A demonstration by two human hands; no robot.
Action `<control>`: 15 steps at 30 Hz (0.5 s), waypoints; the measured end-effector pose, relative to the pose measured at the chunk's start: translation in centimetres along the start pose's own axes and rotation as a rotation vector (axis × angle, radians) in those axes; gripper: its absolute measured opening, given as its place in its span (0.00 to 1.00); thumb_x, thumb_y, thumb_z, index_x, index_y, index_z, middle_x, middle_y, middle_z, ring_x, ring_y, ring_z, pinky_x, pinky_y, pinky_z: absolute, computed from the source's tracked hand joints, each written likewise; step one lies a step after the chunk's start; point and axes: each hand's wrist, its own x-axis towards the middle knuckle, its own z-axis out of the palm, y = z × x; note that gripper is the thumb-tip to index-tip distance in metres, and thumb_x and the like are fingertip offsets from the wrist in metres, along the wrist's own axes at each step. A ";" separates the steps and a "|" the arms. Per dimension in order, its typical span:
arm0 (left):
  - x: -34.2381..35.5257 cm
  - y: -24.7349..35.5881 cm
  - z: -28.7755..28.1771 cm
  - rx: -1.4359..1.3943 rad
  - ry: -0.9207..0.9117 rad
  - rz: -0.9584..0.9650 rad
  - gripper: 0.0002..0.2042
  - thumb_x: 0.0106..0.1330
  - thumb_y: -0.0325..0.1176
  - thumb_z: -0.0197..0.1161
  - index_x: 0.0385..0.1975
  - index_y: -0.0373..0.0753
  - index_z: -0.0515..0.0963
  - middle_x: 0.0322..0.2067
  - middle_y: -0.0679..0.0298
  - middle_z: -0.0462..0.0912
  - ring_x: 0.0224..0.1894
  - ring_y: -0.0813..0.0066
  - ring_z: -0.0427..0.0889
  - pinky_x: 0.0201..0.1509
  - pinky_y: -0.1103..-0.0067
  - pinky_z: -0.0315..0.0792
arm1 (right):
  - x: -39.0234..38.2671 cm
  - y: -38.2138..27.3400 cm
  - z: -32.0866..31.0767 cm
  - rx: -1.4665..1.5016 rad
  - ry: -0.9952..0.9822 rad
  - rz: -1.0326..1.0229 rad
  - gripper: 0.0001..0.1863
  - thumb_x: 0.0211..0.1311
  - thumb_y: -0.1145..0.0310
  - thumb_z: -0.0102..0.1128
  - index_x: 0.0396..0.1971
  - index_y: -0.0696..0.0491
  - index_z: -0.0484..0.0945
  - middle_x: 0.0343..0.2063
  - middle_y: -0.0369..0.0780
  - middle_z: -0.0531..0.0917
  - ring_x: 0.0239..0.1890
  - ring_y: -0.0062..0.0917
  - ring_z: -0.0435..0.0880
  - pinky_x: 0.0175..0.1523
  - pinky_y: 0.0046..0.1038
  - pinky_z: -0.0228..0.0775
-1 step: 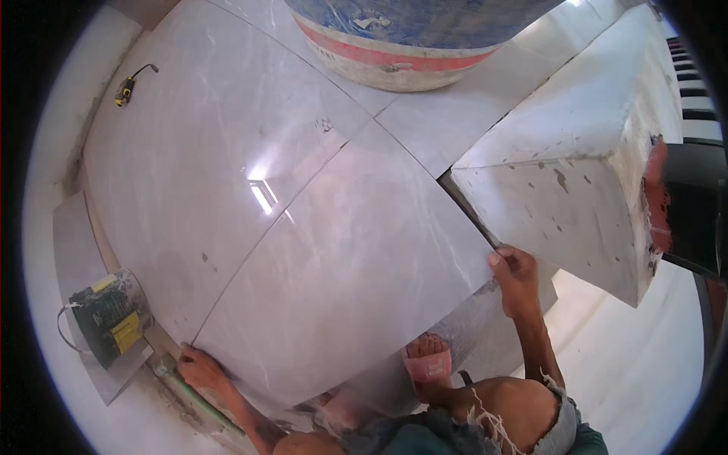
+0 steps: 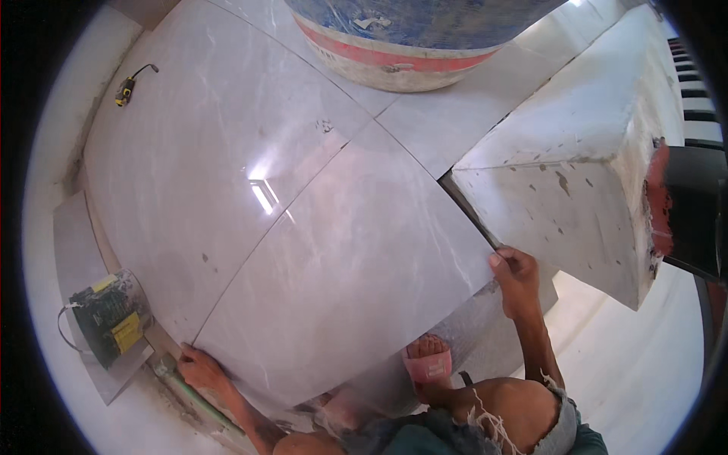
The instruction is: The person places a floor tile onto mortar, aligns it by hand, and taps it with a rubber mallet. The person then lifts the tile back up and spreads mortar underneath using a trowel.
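Observation:
A large square grey tile (image 2: 349,250) with pale veining lies before me, beside other glossy tiles (image 2: 167,152). My left hand (image 2: 201,368) is closed on its lower left corner, by the seam. My right hand (image 2: 516,277) grips its right corner, thumb on the face and fingers curled at the edge. A dark narrow gap separates that edge from a raised white block (image 2: 546,220) spotted with dark marks. My pink-sandalled foot (image 2: 428,368) is just below the tile's lower edge.
A large blue, red-banded barrel (image 2: 402,38) stands at the top. A tape measure (image 2: 125,91) lies upper left. A green-and-yellow container (image 2: 102,315) rests on a tile piece (image 2: 80,235) at left. A dark metal post (image 2: 694,205) and railing are at far right.

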 end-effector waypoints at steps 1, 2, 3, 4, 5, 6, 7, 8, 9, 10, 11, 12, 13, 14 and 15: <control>0.1 -0.1 0.2 0.003 0.000 0.001 0.24 0.65 0.51 0.55 0.36 0.30 0.82 0.34 0.46 0.83 0.38 0.47 0.82 0.42 0.61 0.75 | -0.1 0.2 0.0 -0.007 0.035 0.015 0.09 0.60 0.66 0.64 0.29 0.57 0.78 0.23 0.29 0.74 0.26 0.11 0.68 0.32 0.17 0.58; 0.2 -0.3 0.5 0.003 -0.007 0.002 0.24 0.65 0.50 0.55 0.36 0.30 0.82 0.34 0.46 0.83 0.38 0.47 0.82 0.42 0.61 0.75 | -0.1 0.6 -0.2 -0.007 0.034 0.017 0.09 0.60 0.66 0.64 0.29 0.57 0.78 0.23 0.29 0.74 0.26 0.11 0.68 0.32 0.17 0.58; 0.2 -0.3 0.5 0.003 -0.014 0.003 0.24 0.65 0.50 0.55 0.36 0.30 0.82 0.34 0.46 0.83 0.38 0.47 0.82 0.43 0.61 0.75 | 0.1 1.0 -0.3 -0.029 0.028 0.001 0.10 0.60 0.66 0.63 0.29 0.58 0.78 0.23 0.28 0.75 0.26 0.11 0.68 0.31 0.16 0.57; 0.2 -0.1 0.4 0.006 -0.015 0.003 0.24 0.65 0.50 0.55 0.36 0.30 0.82 0.34 0.46 0.83 0.38 0.47 0.82 0.43 0.61 0.75 | 0.2 1.2 -0.4 -0.050 0.023 -0.017 0.10 0.61 0.66 0.63 0.28 0.58 0.79 0.23 0.28 0.75 0.26 0.11 0.67 0.30 0.16 0.56; 0.1 0.2 0.4 0.013 -0.044 -0.032 0.23 0.65 0.49 0.55 0.36 0.29 0.82 0.35 0.45 0.83 0.38 0.46 0.82 0.43 0.61 0.75 | 0.1 0.9 -0.6 -0.053 0.021 -0.016 0.10 0.61 0.66 0.63 0.28 0.58 0.79 0.23 0.28 0.75 0.26 0.11 0.67 0.30 0.16 0.56; 0.1 0.4 0.3 0.023 -0.067 -0.069 0.23 0.65 0.48 0.55 0.37 0.29 0.82 0.35 0.44 0.83 0.39 0.46 0.82 0.44 0.61 0.74 | 0.0 0.2 -0.4 0.027 0.045 0.074 0.10 0.61 0.66 0.63 0.28 0.58 0.79 0.23 0.28 0.75 0.26 0.11 0.67 0.30 0.16 0.56; 0.0 0.6 0.2 0.029 -0.064 -0.074 0.23 0.65 0.48 0.55 0.37 0.29 0.82 0.35 0.44 0.83 0.39 0.46 0.82 0.44 0.61 0.74 | 0.0 -0.4 -0.2 0.106 0.068 0.164 0.10 0.61 0.66 0.63 0.27 0.58 0.79 0.23 0.28 0.75 0.26 0.11 0.67 0.30 0.16 0.55; -0.2 0.8 0.2 0.023 -0.047 -0.049 0.23 0.65 0.47 0.55 0.37 0.28 0.82 0.35 0.44 0.83 0.40 0.45 0.81 0.45 0.61 0.74 | 0.2 -0.5 -0.3 0.104 0.059 0.164 0.10 0.61 0.66 0.63 0.27 0.58 0.79 0.23 0.28 0.75 0.26 0.11 0.67 0.30 0.16 0.55; -0.3 1.0 -0.1 0.016 -0.029 -0.025 0.23 0.65 0.47 0.55 0.37 0.28 0.81 0.35 0.43 0.83 0.40 0.44 0.81 0.45 0.60 0.73 | 0.3 -0.7 -0.4 0.094 0.030 0.107 0.11 0.61 0.66 0.64 0.26 0.58 0.79 0.22 0.29 0.75 0.25 0.11 0.67 0.30 0.16 0.56; -0.4 1.2 -0.4 0.023 -0.023 -0.036 0.23 0.65 0.47 0.55 0.37 0.28 0.81 0.35 0.43 0.83 0.40 0.44 0.81 0.45 0.60 0.73 | 0.5 -0.9 -0.5 0.083 -0.003 0.050 0.11 0.61 0.65 0.64 0.26 0.58 0.79 0.22 0.29 0.75 0.25 0.11 0.67 0.30 0.16 0.56; -0.6 1.4 -0.2 -0.008 -0.036 -0.040 0.23 0.65 0.46 0.55 0.36 0.27 0.81 0.35 0.43 0.83 0.39 0.44 0.81 0.45 0.60 0.73 | 0.5 -0.8 -0.6 0.077 -0.011 0.045 0.11 0.61 0.65 0.64 0.26 0.58 0.79 0.22 0.29 0.75 0.25 0.11 0.67 0.30 0.16 0.56; -0.6 1.3 -0.1 -0.037 -0.048 -0.049 0.23 0.65 0.46 0.55 0.35 0.26 0.81 0.34 0.42 0.82 0.39 0.43 0.81 0.45 0.59 0.73 | 0.6 -0.7 -0.7 0.244 -0.002 0.119 0.11 0.61 0.65 0.64 0.27 0.58 0.79 0.23 0.29 0.75 0.25 0.12 0.67 0.30 0.17 0.57; -0.4 0.4 0.8 0.043 -0.014 0.031 0.23 0.64 0.45 0.55 0.32 0.24 0.81 0.32 0.40 0.82 0.36 0.42 0.80 0.42 0.59 0.72 | 0.8 -0.6 -0.7 0.409 0.001 0.197 0.11 0.61 0.64 0.64 0.28 0.57 0.79 0.24 0.30 0.75 0.26 0.13 0.68 0.30 0.17 0.57; 0.7 -1.2 1.1 0.051 0.020 0.087 0.23 0.65 0.45 0.55 0.31 0.24 0.80 0.30 0.41 0.81 0.35 0.43 0.80 0.41 0.59 0.72 | 0.9 -0.7 -0.3 0.418 -0.042 0.204 0.11 0.61 0.64 0.64 0.28 0.57 0.79 0.24 0.30 0.75 0.26 0.13 0.68 0.30 0.17 0.57; 1.7 -3.3 1.5 0.075 0.053 0.135 0.22 0.65 0.44 0.55 0.30 0.24 0.80 0.29 0.41 0.81 0.33 0.44 0.80 0.39 0.59 0.72 | 0.9 -0.7 0.5 0.165 -0.009 0.150 0.11 0.61 0.64 0.64 0.31 0.57 0.78 0.26 0.30 0.76 0.26 0.13 0.68 0.30 0.17 0.58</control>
